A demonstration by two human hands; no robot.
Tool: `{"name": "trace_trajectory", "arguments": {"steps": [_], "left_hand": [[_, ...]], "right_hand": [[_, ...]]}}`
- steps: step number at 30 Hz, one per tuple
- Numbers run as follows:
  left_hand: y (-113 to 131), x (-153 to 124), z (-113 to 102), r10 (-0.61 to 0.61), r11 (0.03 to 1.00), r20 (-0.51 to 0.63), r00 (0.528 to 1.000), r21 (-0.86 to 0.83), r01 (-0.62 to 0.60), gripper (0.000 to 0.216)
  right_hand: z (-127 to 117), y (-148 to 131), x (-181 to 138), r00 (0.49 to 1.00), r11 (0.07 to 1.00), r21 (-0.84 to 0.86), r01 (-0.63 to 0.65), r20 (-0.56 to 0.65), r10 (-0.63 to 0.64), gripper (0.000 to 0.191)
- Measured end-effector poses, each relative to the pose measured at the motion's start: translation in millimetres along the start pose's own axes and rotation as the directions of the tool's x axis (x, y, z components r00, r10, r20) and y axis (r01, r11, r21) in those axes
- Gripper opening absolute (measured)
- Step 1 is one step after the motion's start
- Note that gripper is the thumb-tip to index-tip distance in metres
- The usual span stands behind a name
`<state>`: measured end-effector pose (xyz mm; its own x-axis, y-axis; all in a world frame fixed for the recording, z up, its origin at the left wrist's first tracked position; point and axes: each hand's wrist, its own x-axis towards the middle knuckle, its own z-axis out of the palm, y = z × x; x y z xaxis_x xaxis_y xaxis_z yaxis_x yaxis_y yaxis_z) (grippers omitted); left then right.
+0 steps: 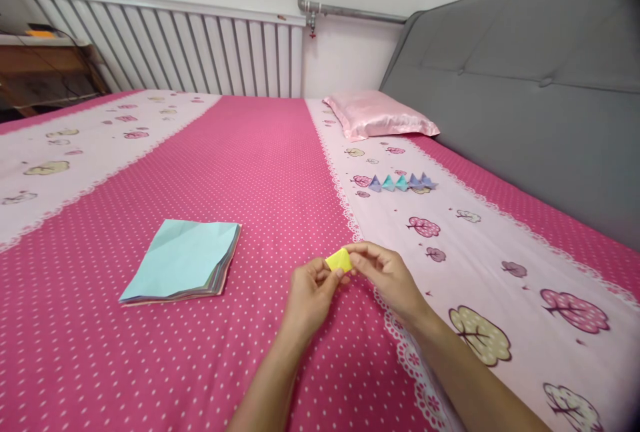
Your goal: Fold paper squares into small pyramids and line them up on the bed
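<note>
Both my hands meet over the pink dotted bedsheet, pinching a small folded yellow paper piece between them. My left hand grips its lower left side with closed fingers. My right hand pinches its right edge from above. To the left lies a stack of square coloured papers with a light blue sheet on top. Further up on the right, a row of several small folded paper shapes in purple, teal and blue lies on the pale strip of the sheet.
A shiny pink pillow rests at the head of the bed beside a grey padded headboard. A white slatted radiator cover runs along the far wall, and a wooden shelf stands at the far left.
</note>
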<state>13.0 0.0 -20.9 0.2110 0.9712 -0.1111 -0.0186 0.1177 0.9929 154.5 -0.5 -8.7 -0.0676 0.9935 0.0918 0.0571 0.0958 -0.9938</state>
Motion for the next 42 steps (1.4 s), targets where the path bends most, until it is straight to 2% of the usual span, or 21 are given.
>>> {"name": "trace_trajectory", "arguments": {"steps": [6,12,16,24,32,42], "left_hand": [[-6.1,1.2,-6.3,0.179,0.959,-0.025,0.984,0.227,-0.168,0.019],[-1.3,0.3,-11.1,0.204,0.930,-0.131,0.970,0.336,-0.150,0.017],[-2.5,0.6,-11.6,0.215,0.903,-0.159,0.964,0.408,-0.134,0.016],[-1.0,-1.3,-8.9,0.326,0.830,-0.111,0.939,0.510,-0.227,0.014],[3.2,-2.7,-6.6,0.371,0.779,-0.044,0.928,0.558,-0.285,0.011],[1.0,-1.9,-6.0,0.364,0.789,-0.038,0.931,0.543,-0.287,0.009]], "right_hand": [[1.1,2.6,-1.4,0.997,0.983,-0.167,0.079,0.003,-0.079,0.016],[1.7,7.8,0.1,0.996,0.973,-0.213,0.089,0.047,-0.080,0.016],[3.2,11.7,-0.4,0.995,0.959,-0.265,0.096,0.059,-0.083,0.014],[7.6,14.0,-2.2,0.992,0.938,-0.324,0.124,0.017,-0.125,0.013],[8.2,11.7,-4.1,0.991,0.926,-0.355,0.128,0.013,-0.132,0.012],[9.3,11.6,-4.3,0.992,0.925,-0.362,0.119,0.015,-0.122,0.011]]}}
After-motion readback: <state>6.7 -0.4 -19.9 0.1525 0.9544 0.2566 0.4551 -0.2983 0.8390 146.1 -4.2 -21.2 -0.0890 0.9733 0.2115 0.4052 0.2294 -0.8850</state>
